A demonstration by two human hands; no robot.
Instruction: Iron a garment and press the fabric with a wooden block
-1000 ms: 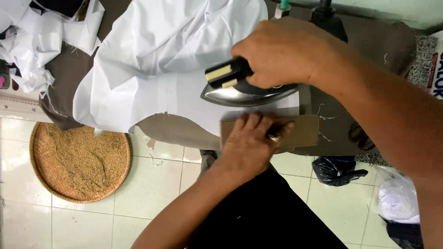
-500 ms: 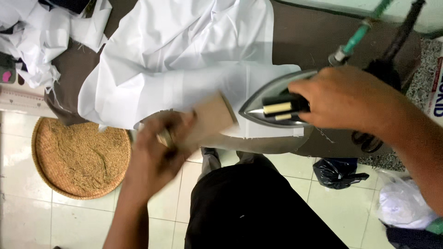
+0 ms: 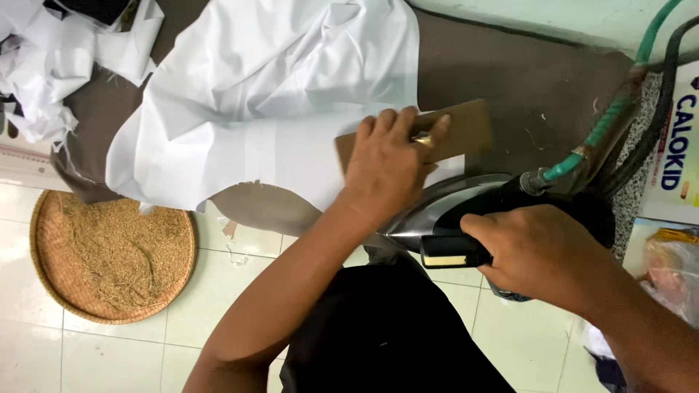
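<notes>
Left hand [image 3: 386,171] is pressing flat on the cardboard [image 3: 466,131] over the cloth [image 3: 277,116]; right hand [image 3: 542,255] is gripping the iron [image 3: 451,218], keeping its tip clear of my fingers.

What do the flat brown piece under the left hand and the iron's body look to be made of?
The flat brown piece looks like stiff cardboard: matte, tan, thin, with straight cut edges. The iron's body seems to be polished metal, since its grey shell shows bright reflections. Its handle, gripped by the right hand, looks like black plastic.
</notes>
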